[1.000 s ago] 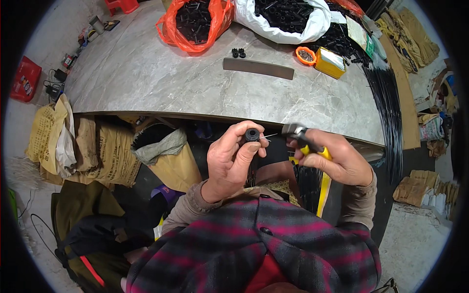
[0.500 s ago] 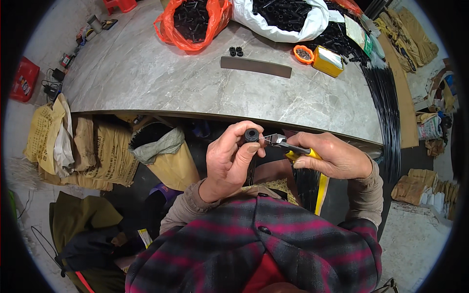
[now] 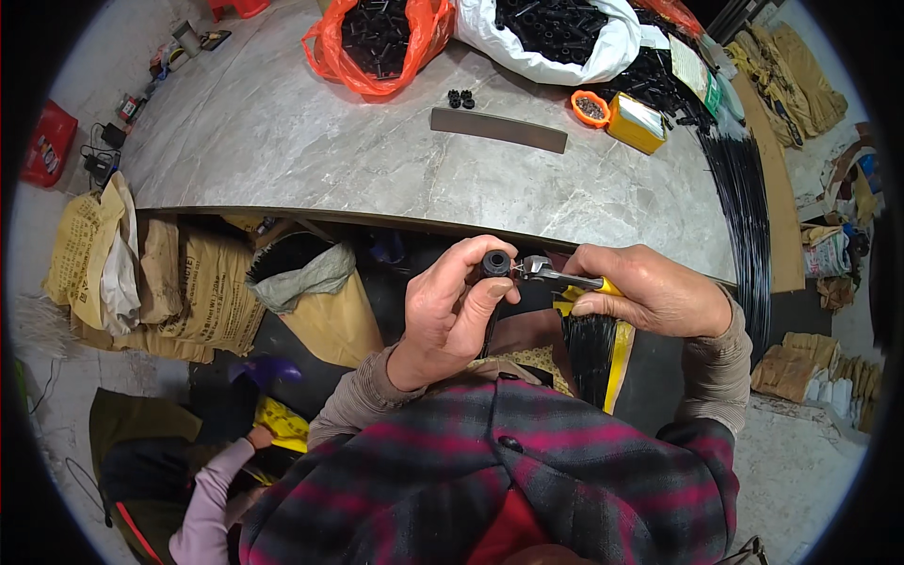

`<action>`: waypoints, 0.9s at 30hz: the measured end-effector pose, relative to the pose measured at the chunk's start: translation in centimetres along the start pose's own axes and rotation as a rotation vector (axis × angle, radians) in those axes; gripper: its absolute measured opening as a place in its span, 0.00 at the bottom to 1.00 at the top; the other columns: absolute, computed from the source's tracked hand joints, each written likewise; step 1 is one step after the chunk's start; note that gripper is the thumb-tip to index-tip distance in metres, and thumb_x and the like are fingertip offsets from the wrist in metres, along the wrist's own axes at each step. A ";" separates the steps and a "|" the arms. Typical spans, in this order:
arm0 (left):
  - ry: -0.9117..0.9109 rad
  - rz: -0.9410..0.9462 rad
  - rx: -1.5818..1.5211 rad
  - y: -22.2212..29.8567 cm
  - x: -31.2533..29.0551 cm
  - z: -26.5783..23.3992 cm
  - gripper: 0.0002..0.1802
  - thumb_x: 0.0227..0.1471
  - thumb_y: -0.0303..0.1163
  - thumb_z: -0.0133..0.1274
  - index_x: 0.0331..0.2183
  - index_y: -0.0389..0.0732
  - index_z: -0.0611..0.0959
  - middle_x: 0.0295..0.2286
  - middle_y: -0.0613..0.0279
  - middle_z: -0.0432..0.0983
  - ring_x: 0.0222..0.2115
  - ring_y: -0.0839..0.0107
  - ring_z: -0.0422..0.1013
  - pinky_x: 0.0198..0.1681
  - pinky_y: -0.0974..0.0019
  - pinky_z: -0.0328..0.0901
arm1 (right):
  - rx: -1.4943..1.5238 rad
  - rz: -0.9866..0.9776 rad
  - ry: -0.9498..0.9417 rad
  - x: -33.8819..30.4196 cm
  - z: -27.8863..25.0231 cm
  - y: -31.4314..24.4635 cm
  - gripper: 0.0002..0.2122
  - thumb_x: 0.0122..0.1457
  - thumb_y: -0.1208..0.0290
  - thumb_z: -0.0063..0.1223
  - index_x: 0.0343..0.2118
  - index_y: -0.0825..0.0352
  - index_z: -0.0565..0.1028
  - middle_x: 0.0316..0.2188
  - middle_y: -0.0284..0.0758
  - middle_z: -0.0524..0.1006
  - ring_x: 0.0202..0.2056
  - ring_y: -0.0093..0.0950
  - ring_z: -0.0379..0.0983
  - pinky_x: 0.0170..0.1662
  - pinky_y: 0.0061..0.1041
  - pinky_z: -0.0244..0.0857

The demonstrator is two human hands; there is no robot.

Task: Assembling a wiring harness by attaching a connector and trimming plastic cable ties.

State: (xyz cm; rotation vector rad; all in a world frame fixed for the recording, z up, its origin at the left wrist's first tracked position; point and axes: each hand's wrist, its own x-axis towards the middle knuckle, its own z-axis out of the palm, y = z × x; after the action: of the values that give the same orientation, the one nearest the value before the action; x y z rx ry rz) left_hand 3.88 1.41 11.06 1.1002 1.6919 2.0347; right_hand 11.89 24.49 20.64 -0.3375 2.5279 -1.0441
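Observation:
In front of my chest, just off the table's near edge, my left hand (image 3: pixel 443 315) pinches a black plastic tube fitting (image 3: pixel 495 264) with its round hollow end facing up. My right hand (image 3: pixel 654 294) is closed round a pair of pliers (image 3: pixel 565 276) with yellow and black handles. The metal jaws of the pliers meet the right side of the fitting, close by my left fingertips. Something small and thin shows at the jaws, too fine to name. Below my hands, a bundle of black strands (image 3: pixel 590 353) hangs over my lap beside a yellow strip.
On the grey marbled table (image 3: pixel 311 160) lie a flat metal bar (image 3: pixel 499 131), small black parts (image 3: pixel 461 99), an orange dish (image 3: pixel 590 110) and a yellow box (image 3: pixel 637 124). Red (image 3: pixel 363 85) and white bags (image 3: pixel 603 66) hold black pieces. A person's pink sleeve (image 3: pixel 212 494) shows at lower left.
The pliers have turned and their jaws sit closer against the fitting. My right hand has shifted slightly right. At lower left, another person's arm has come into view, its hand on something yellow.

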 end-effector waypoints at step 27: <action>0.374 0.271 -0.134 -4.0 -0.5 -4.2 0.12 0.48 0.23 0.58 0.36 0.33 0.73 0.35 0.50 0.66 0.39 0.50 0.67 0.42 0.54 0.61 | -1.649 -0.634 0.976 8.5 6.2 -3.4 0.20 0.65 0.55 0.49 0.46 0.69 0.77 0.39 0.38 0.80 0.31 0.32 0.75 0.33 0.32 0.64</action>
State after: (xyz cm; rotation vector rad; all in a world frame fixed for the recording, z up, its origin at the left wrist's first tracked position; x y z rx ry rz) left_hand 0.31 -0.77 7.08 0.9968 1.6025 2.6205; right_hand 7.18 15.25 16.88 -1.2926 3.5674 1.4776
